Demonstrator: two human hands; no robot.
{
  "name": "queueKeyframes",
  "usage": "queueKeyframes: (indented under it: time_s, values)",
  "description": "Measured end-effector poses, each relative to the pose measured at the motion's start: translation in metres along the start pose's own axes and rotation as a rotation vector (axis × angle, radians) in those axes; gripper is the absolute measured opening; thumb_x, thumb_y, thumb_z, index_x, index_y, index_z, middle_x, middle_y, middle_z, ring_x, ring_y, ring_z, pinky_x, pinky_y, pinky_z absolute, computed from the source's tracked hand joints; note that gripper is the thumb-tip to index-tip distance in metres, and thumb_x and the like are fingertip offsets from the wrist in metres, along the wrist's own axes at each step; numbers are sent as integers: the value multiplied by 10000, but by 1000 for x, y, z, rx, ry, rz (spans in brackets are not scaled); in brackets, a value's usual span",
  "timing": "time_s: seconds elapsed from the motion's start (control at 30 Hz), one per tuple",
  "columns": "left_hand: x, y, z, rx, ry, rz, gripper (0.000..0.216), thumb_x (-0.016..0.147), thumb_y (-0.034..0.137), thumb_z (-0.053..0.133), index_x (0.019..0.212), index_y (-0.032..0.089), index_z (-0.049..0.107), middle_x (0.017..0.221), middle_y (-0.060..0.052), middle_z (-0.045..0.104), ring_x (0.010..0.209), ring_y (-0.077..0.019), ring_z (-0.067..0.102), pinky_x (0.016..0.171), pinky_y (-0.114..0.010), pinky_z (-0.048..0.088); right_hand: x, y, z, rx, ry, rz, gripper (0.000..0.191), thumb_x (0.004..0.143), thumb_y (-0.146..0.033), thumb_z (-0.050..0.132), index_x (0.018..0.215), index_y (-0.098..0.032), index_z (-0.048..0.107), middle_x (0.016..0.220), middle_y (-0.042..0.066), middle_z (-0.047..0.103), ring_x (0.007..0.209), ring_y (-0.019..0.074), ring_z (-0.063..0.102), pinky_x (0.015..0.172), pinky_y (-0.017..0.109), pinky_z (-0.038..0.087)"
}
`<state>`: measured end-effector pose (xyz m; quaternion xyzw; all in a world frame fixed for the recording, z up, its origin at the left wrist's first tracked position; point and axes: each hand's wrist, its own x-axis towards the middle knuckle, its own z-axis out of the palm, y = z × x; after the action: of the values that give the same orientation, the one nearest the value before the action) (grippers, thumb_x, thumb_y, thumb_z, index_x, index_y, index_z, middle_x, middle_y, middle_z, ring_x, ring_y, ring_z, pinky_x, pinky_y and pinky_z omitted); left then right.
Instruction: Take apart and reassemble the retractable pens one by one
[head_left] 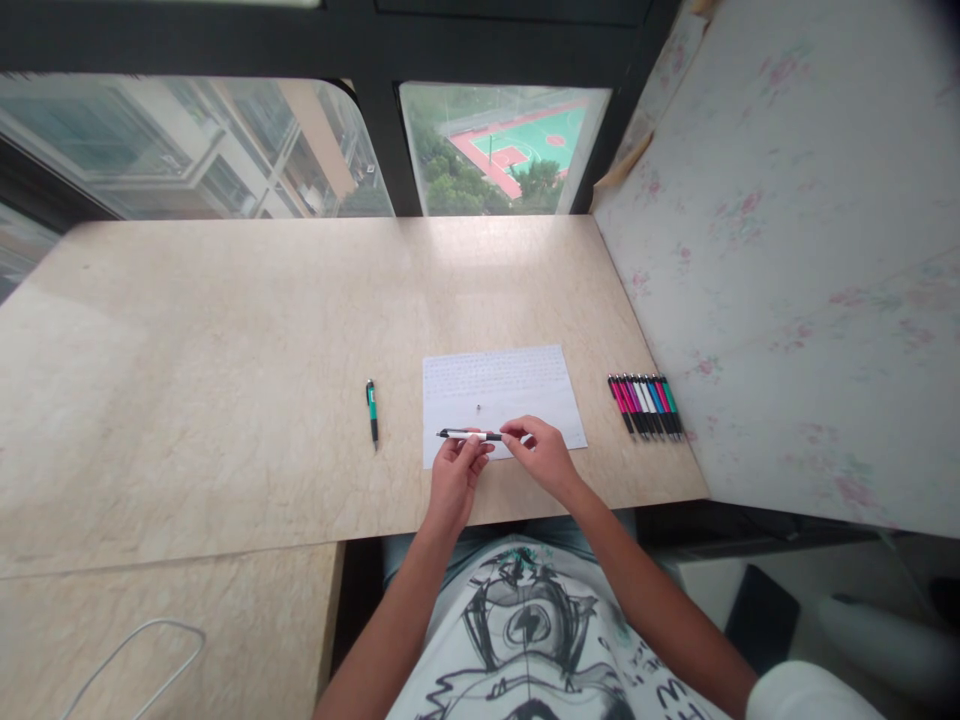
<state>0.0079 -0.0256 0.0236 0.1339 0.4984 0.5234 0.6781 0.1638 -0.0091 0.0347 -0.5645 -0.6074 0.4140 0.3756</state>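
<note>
A white pen with black ends (pixel 457 434) lies level across both my hands, above a sheet of paper. My left hand (pixel 455 470) is closed around its white middle. At the black grip end on the right, the fingers of my right hand (pixel 541 452) pinch it. Under the pen, the white paper (pixel 502 385) carries rows of small writing on its upper part. A tiny dark piece (pixel 478 407) rests on the paper just beyond the pen; it is too small to name.
A green and black pen (pixel 373 412) lies left of the paper. To the right, near the flowered wall (pixel 787 250), several coloured pens (pixel 645 405) lie in a row. Windows stand behind the desk (pixel 225 380). A white cable (pixel 161 622) lies at lower left.
</note>
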Motion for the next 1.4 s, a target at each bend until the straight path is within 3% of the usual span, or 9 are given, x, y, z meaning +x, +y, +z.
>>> queueKeyframes:
  time_s: [0.27, 0.4, 0.6, 0.77, 0.9, 1.03, 1.13, 1.4]
  values:
    - [2, 2, -10, -32, 21, -5, 300, 709, 280, 786, 958, 176, 653, 869, -28, 690, 757, -118, 685, 639, -190, 496, 8, 6, 2, 6, -22, -7, 180, 887, -301, 555, 935, -198, 694, 938, 54, 714, 829, 170, 649, 640, 258, 492]
    - [4, 9, -14, -82, 67, 15, 272, 707, 256, 786, 929, 172, 653, 825, -9, 674, 697, -85, 659, 618, -166, 492, 26, 17, 5, -194, 28, -52, 192, 885, -215, 518, 978, -186, 684, 912, 54, 695, 763, 160, 625, 723, 290, 492]
    - [4, 14, -16, -105, 90, 45, 275, 704, 260, 788, 917, 165, 642, 757, 5, 652, 658, -66, 631, 603, -151, 485, 51, 12, 28, -518, -107, -107, 342, 880, -199, 554, 1218, -220, 599, 1018, 57, 654, 878, 174, 612, 751, 268, 459]
    - [4, 13, -16, -97, 90, 48, 297, 692, 278, 798, 911, 157, 638, 729, 9, 636, 638, -66, 621, 571, -139, 477, 57, 9, 35, -667, -188, -120, 189, 927, -230, 513, 993, -216, 689, 999, 67, 654, 923, 185, 603, 720, 259, 436]
    - [5, 10, -16, -110, 117, 46, 298, 684, 259, 803, 910, 153, 640, 754, 4, 647, 643, -65, 627, 571, -136, 481, 47, 14, 19, -541, -126, -95, 180, 923, -225, 521, 895, -197, 697, 924, 63, 683, 845, 174, 619, 744, 275, 442]
    - [7, 6, -13, -112, 118, 30, 290, 691, 246, 796, 917, 150, 643, 788, -12, 667, 662, -73, 643, 578, -140, 487, 26, 21, 1, -130, -56, 19, 155, 889, -281, 561, 859, -199, 689, 777, 21, 701, 700, 155, 638, 681, 273, 478]
    - [8, 5, -8, -106, 108, 14, 277, 698, 244, 792, 911, 148, 643, 801, -22, 677, 679, -80, 653, 592, -147, 492, 12, 23, -4, 104, -26, 115, 169, 836, -327, 614, 903, -192, 690, 822, 32, 719, 709, 166, 664, 661, 280, 511]
    - [5, 4, 1, -87, 95, -1, 275, 696, 229, 799, 915, 155, 650, 838, -23, 674, 705, -80, 657, 603, -144, 496, 2, 19, -3, 134, 56, 114, 151, 803, -281, 635, 897, -187, 708, 876, 59, 725, 783, 182, 667, 705, 293, 530]
